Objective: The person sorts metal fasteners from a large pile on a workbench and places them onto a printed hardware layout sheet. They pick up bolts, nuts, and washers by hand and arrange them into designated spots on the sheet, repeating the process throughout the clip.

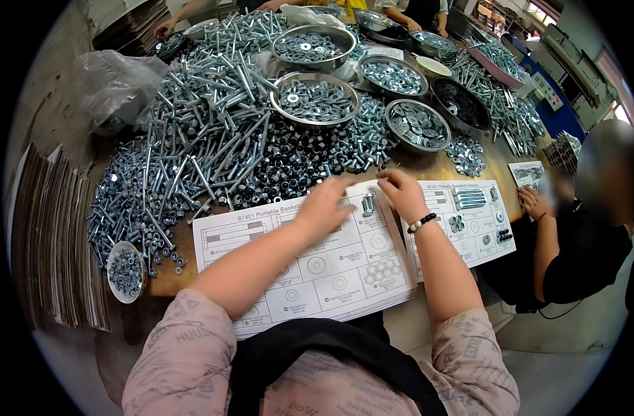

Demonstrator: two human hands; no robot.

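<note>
Brown table's (166, 281) near edge, here's a flat white paper stack (338, 277), black-outlined boxes | left hand (325, 202) over it, fingers loosely spread | shiny silver metal cylinders (367, 204) on top | right hand (402, 194) curled at its corner, can't tell if pinching

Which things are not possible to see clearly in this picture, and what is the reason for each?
All in the head view:
- Left hand: blur hides whether it holds anything.
- Right hand: its curled shape hides what is beneath it.
- Printed sheet: the left forearm covers some drawings.
- Black pieces: too dark and small to identify.
- Far co-worker: cut off by the top edge.
</note>
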